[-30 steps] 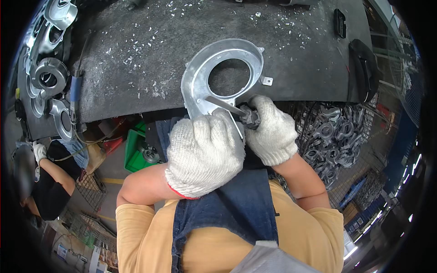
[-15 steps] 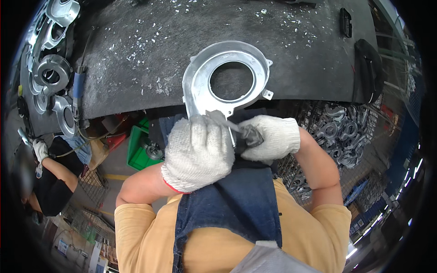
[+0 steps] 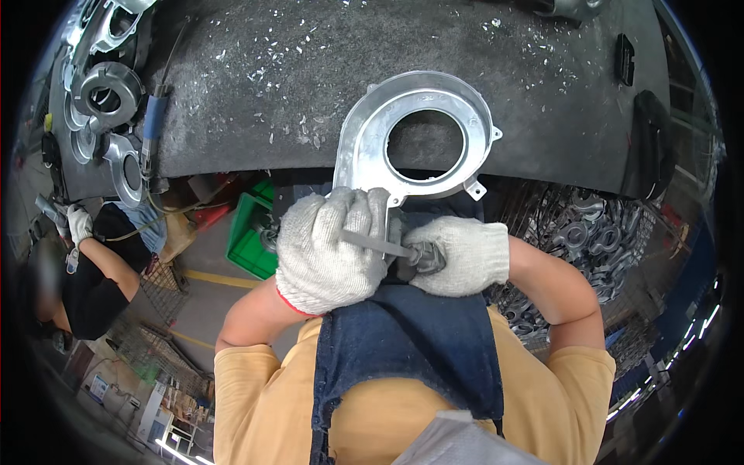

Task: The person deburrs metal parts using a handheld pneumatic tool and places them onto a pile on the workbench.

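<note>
A silvery, snail-shaped cast metal housing (image 3: pixel 364 155) with a large round opening lies at the near edge of the dark bench. My left hand (image 3: pixel 329 252), in a white knitted glove with a red cuff edge, is closed around the near, narrow end of this casting. Gloved in white too, my right hand (image 3: pixel 469 256) grips the dark wrapped handle of a flat grey file (image 3: pixel 376 243). The file's blade points left, in front of my left fingers and across the casting's near end. Whether it touches the metal I cannot tell.
Pale chips (image 3: pixel 291 66) lie scattered over the bench (image 3: pixel 232 136). Several castings (image 3: pixel 108 93) and a blue-handled tool (image 3: pixel 155 116) sit at the left. Below are a green bin (image 3: pixel 244 240) and, right, a wire basket of metal parts (image 3: pixel 593 232). Another person's gloved hand (image 3: pixel 80 225) is far left.
The file has swung from pointing up and away to lying nearly level across the front of my left hand. My right hand is slightly lower. The whole view has shifted a little.
</note>
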{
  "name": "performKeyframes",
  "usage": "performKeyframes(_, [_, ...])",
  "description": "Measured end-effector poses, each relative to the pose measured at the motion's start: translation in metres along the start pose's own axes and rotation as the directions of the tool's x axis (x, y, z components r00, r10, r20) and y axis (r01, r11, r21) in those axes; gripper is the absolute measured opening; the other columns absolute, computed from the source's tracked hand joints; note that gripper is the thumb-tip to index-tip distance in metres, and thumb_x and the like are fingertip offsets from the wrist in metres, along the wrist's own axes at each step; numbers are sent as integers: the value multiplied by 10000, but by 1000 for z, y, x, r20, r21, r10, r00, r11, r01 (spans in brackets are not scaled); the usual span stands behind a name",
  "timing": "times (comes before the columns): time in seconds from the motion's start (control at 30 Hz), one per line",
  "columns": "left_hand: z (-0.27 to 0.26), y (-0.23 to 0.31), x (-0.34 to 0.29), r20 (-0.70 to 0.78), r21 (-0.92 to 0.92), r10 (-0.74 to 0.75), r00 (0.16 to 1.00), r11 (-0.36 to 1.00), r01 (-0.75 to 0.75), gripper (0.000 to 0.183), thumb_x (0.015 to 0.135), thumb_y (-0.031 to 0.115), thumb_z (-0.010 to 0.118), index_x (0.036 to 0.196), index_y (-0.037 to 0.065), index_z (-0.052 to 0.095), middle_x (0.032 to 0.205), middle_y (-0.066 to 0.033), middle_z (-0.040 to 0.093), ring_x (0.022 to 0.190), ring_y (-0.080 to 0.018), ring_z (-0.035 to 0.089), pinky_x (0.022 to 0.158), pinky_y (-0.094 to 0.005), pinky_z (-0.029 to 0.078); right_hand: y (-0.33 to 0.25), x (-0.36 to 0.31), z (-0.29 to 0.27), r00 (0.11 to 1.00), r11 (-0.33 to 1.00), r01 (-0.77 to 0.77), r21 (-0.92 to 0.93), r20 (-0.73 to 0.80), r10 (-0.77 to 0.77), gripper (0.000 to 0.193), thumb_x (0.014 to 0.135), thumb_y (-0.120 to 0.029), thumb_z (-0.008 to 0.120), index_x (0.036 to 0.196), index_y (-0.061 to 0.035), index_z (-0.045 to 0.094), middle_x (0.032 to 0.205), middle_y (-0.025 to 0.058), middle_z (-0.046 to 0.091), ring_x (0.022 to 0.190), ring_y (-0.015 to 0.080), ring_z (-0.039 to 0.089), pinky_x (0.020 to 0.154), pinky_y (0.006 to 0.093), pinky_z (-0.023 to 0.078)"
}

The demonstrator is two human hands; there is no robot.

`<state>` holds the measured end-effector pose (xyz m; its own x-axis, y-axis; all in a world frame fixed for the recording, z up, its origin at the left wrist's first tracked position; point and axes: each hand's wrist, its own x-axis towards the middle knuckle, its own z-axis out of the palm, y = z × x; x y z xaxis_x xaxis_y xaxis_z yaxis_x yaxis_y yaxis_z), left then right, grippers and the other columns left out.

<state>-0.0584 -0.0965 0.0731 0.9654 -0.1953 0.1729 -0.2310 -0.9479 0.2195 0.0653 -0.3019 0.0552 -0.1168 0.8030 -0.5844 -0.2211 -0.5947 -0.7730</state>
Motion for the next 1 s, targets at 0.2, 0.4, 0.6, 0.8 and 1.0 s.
performKeyframes(0.2, [-6, -4, 5, -47, 5, 9, 999, 1000, -9, 386, 815, 200, 850, 1152, 21, 788, 1002, -90, 739, 966, -301, 720, 766, -478, 555, -14, 1, 0, 972, 990, -106, -92, -221, 84, 271, 941, -300, 750, 1103, -83, 764, 996, 168, 794, 983, 375, 771, 883, 468, 616])
performKeyframes(0.4, [-3, -3, 5, -53, -31, -50, 997, 998, 49, 314, 816, 166, 839, 1104, 45, 801, 996, -79, 741, 926, -298, 720, 745, -480, 541, -10, -5, 16, 991, 977, -13, -214, -134, -16, 248, 939, -272, 748, 1114, -95, 763, 958, 158, 789, 929, 397, 771, 826, 480, 619])
performKeyframes(0.6, [-7, -9, 7, -138, -61, -69, 988, 996, 61, 289, 813, 185, 845, 1071, 61, 801, 942, -84, 711, 913, -309, 717, 749, -470, 526, -10, 0, 17, 943, 995, -68, -75, -332, 40, 254, 943, -267, 742, 1135, -103, 768, 991, 168, 799, 927, 405, 767, 808, 477, 612])
performKeyframes(0.8, [-5, -12, 6, -86, -31, -58, 995, 998, 56, 343, 789, 196, 851, 1102, 62, 813, 942, -52, 723, 915, -287, 719, 766, -471, 531, -23, -3, 24, 966, 969, -89, -230, -257, 28, 214, 946, -256, 740, 1100, -107, 727, 934, 183, 777, 912, 416, 767, 795, 500, 618])
performKeyframes(1.0, [-20, -27, 10, -115, -147, -180, 977, 976, 163, 223, 792, 138, 830, 1007, 78, 830, 920, -62, 755, 905, -287, 734, 797, -467, 551, -17, -11, 24, 960, 954, -120, -273, -276, 41, 204, 938, -269, 776, 1106, -155, 765, 994, 154, 805, 955, 411, 774, 813, 484, 626])
